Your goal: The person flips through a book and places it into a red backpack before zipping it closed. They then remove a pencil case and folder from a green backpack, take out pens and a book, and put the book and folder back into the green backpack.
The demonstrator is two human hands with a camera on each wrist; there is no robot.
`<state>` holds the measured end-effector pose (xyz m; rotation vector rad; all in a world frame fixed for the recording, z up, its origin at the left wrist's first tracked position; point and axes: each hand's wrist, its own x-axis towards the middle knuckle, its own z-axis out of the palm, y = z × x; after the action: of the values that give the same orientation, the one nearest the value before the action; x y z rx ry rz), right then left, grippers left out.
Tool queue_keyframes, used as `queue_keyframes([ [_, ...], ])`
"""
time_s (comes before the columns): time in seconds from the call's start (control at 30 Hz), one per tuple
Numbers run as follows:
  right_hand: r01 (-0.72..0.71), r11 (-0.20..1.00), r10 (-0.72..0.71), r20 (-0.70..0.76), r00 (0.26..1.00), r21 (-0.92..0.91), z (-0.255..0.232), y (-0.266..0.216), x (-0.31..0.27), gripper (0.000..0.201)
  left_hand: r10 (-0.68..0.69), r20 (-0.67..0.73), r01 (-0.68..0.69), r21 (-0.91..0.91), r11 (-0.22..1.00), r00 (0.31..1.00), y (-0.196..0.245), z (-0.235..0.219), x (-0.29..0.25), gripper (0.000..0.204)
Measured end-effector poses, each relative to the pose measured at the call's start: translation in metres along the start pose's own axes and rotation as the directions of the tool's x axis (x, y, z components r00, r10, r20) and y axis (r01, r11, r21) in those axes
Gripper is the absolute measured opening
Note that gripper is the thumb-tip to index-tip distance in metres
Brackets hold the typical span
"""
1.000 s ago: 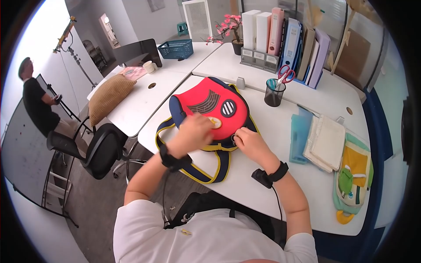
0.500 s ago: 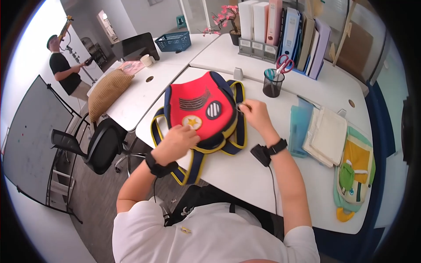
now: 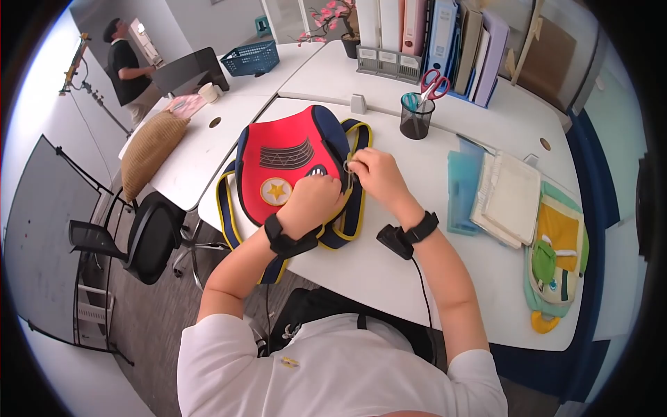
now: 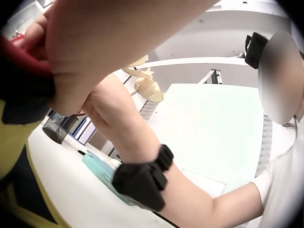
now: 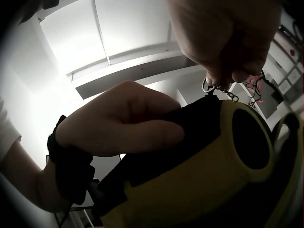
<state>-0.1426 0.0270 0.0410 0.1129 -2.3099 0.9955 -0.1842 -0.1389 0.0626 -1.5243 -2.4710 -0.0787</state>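
Overlapping backpack's point(image 3: 281, 128) striped patch point(image 3: 317, 169): left hand point(image 3: 313, 203)

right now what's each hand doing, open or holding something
Left hand: closed, gripping the edge of the backpack.
Right hand: closed, pinching a small metal ring.

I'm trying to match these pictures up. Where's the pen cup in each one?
Head view: the pen cup stands right of centre, toward the top.
Left wrist view: left side, just below mid-height.
Right wrist view: not in it.
Shared landmark: the backpack with yellow trim.
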Motion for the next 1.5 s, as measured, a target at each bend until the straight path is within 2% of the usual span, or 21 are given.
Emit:
queue_keyframes([
  [0.13,0.103,0.992,-0.110,-0.109,0.988,-0.071,0.026,0.020,0.045,0.012,0.132,-0.011,-0.132,-0.029,0.991,0.991,0.005,-0.001,-0.016,0.018],
  [0.23,0.084,0.996,-0.084,-0.018,0.996,-0.007,0.043,0.017,0.063,0.012,0.046,-0.039,-0.045,0.008,0.999,0.998,-0.002,-0.001,-0.023,0.019],
  [0.33,0.010,0.998,-0.011,0.016,1.000,0.060,0.040,0.014,0.052,0.017,-0.036,0.021,0.037,-0.014,0.999,0.999,-0.005,-0.008,-0.031,0.019],
  [0.43,-0.007,0.995,0.015,-0.076,0.997,0.104,0.009,0.015,0.024,0.028,-0.104,0.025,0.104,-0.010,0.994,0.994,-0.026,-0.006,-0.034,0.020],
  [0.47,0.045,0.998,-0.048,-0.077,0.996,-0.039,-0.006,0.023,0.014,0.037,-0.125,0.036,0.124,0.018,0.992,0.992,-0.038,-0.005,-0.035,0.021],
  [0.6,-0.066,0.932,0.041,-0.078,0.996,-0.355,-0.082,0.052,-0.043,0.039,-0.203,0.038,0.196,0.137,0.971,0.978,-0.078,-0.010,-0.041,0.022],
  [0.67,-0.110,0.883,0.037,-0.165,0.986,-0.456,-0.123,0.070,-0.073,0.040,-0.285,0.024,0.276,0.181,0.944,0.958,-0.100,-0.006,-0.042,0.023],
  [0.7,-0.178,0.804,0.062,-0.219,0.974,-0.567,-0.143,0.077,-0.088,0.042,-0.330,0.013,0.322,0.180,0.929,0.944,-0.114,0.000,-0.043,0.023],
  [0.77,-0.330,0.637,0.129,-0.325,0.937,-0.697,-0.183,0.090,-0.117,0.046,-0.316,-0.138,0.338,0.178,0.924,0.939,-0.139,0.014,-0.045,0.025],
  [0.8,-0.409,0.557,0.173,-0.381,0.908,-0.723,-0.204,0.095,-0.132,0.048,-0.447,-0.099,0.458,0.171,0.872,0.889,-0.139,0.012,-0.044,0.025],
  [0.83,-0.485,0.470,0.209,-0.441,0.873,-0.738,-0.219,0.096,-0.143,0.050,-0.535,-0.059,0.529,0.272,0.804,0.843,-0.124,-0.002,-0.038,0.026],
  [0.9,-0.633,0.421,0.418,-0.481,0.771,-0.650,-0.238,0.094,-0.162,0.058,-0.379,-0.231,0.432,0.257,0.865,0.896,-0.099,-0.011,-0.030,0.027],
  [0.93,-0.699,0.386,0.516,-0.487,0.705,-0.603,-0.245,0.092,-0.170,0.061,-0.260,-0.235,0.286,0.084,0.955,0.937,-0.074,-0.027,-0.021,0.029],
  [0.97,-0.679,0.399,0.493,-0.480,0.726,-0.617,-0.246,0.102,-0.179,0.064,-0.142,-0.259,0.121,-0.092,0.988,0.956,-0.046,-0.038,-0.009,0.031],
  [1.03,-0.632,0.425,0.449,-0.455,0.769,-0.648,-0.239,0.128,-0.198,0.070,0.077,-0.229,-0.175,-0.449,0.876,0.970,-0.007,-0.028,0.021,0.039],
  [1.13,-0.654,0.506,0.479,-0.448,0.755,-0.562,-0.233,0.107,-0.197,0.075,0.247,0.049,-0.086,-0.857,0.508,0.968,0.068,-0.006,0.066,0.046],
  [1.17,-0.643,0.537,0.473,-0.437,0.765,-0.546,-0.232,0.110,-0.200,0.076,0.293,0.113,-0.012,-0.920,0.392,0.949,0.088,0.011,0.082,0.051],
  [1.23,-0.623,0.594,0.458,-0.423,0.782,-0.509,-0.230,0.119,-0.207,0.078,0.265,0.293,0.218,-0.936,0.276,0.919,0.124,0.034,0.110,0.059],
  [1.33,-0.623,0.571,0.489,-0.388,0.781,-0.535,-0.225,0.106,-0.204,0.081,0.154,0.407,0.346,-0.884,0.314,0.900,0.157,0.070,0.144,0.072],
  [1.43,-0.612,0.609,0.460,-0.403,0.791,-0.505,-0.219,0.111,-0.205,0.082,0.128,0.429,0.407,-0.898,0.169,0.894,0.167,0.097,0.163,0.074],
  [1.5,-0.668,0.557,0.531,-0.407,0.743,-0.493,-0.220,0.106,-0.202,0.088,0.018,0.453,0.436,-0.867,0.242,0.891,0.169,0.106,0.171,0.074],
])
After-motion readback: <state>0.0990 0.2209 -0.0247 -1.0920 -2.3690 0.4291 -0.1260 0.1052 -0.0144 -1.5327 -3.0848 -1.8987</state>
